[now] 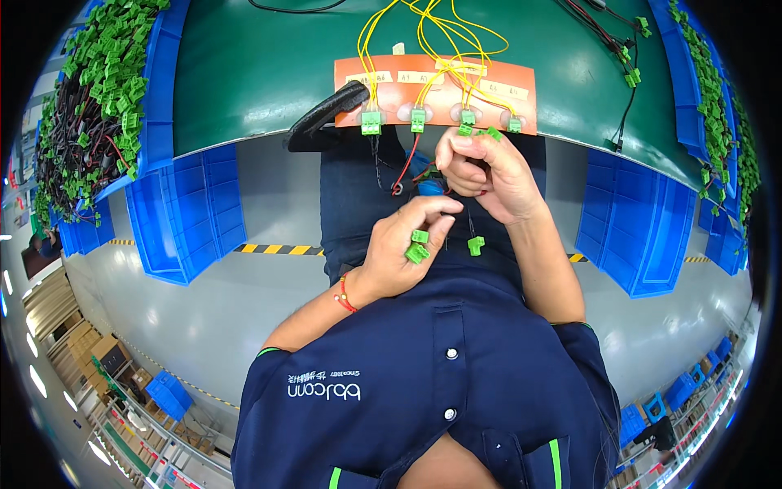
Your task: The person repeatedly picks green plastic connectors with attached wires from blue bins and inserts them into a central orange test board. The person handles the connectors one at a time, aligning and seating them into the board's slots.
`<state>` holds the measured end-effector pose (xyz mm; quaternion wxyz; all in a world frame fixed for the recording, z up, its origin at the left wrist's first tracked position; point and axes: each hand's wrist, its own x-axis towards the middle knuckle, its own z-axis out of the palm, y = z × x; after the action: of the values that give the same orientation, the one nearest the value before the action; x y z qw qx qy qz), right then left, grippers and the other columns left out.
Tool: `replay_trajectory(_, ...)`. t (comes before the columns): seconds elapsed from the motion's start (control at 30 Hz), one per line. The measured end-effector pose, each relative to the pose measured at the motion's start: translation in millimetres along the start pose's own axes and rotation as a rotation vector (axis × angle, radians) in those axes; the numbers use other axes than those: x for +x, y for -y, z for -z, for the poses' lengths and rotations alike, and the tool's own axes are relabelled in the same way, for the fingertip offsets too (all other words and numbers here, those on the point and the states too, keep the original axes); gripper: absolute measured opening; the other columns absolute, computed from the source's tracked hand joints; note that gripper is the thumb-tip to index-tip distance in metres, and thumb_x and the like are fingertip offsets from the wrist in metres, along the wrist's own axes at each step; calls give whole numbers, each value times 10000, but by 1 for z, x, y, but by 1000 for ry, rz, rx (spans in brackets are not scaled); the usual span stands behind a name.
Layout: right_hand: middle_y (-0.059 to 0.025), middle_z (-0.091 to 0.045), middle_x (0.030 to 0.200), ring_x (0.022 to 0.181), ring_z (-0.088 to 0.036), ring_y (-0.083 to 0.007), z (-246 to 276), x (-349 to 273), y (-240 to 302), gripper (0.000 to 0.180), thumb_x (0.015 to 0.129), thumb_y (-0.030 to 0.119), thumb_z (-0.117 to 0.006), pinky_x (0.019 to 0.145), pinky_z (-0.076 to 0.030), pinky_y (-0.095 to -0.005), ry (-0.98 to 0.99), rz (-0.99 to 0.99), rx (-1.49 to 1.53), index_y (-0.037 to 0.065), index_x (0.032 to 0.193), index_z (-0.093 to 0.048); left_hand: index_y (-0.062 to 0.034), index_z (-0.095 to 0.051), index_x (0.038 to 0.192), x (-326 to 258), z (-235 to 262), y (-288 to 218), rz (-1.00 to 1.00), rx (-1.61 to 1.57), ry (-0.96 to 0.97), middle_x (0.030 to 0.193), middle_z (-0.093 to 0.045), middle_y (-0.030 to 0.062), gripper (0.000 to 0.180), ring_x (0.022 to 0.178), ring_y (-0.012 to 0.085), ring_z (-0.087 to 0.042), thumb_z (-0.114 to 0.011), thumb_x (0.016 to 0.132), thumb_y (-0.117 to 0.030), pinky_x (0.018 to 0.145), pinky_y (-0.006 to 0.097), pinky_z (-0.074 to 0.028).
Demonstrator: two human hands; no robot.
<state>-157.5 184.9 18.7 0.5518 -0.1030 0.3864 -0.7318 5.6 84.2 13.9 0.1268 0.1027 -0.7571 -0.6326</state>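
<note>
My left hand (pixel 403 244), with a red string bracelet on its wrist, is closed around two green terminal connectors (pixel 417 253), its thumb and forefinger tips almost meeting. My right hand (pixel 493 175) is raised at the near edge of an orange board (pixel 521 81). A green connector (pixel 494 133) pokes out above its curled fingers. Its thumb and forefinger lie just below a green socket (pixel 467 122) on the board. Yellow wires (pixel 423 41) run to several such sockets. Below the right hand another green connector (pixel 475 246) hangs on a dark wire.
The board lies on a green tabletop (pixel 252 81), a black holder (pixel 326 118) at its left. Blue bins (pixel 155 73) heaped with green connectors flank both sides. More blue bins (pixel 187 212) stand below the table edge. Dark wires with connectors (pixel 632 77) lie at the right.
</note>
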Motion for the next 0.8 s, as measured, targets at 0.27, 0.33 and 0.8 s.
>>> replay_trajectory(0.27,89,-410,622,541,-312,1,2,-18,8,209,955,188,-574,482,-220,-209,0,28,-279,31,1021,-694,-15,-518,1314,26,5,-7,80,39,-45,690,-523,67,376,580,128,-479,-625,954,-46,564,279,-413)
replay_trajectory(0.33,87,-439,632,547,-337,3,-3,-19,8,201,960,177,-574,486,-238,-204,-8,47,-322,34,1032,-695,-29,-527,1296,29,1,-8,116,67,19,726,-566,123,381,577,214,-531,-640,931,-32,583,315,-448)
replay_trajectory(0.8,-2,-656,824,755,-584,-41,-26,-24,-19,194,1008,166,-599,653,-460,-196,-307,264,-406,-13,1046,-663,12,-666,989,35,-2,5,-49,210,-101,625,-579,48,83,558,79,-533,-628,961,-56,526,258,-427)
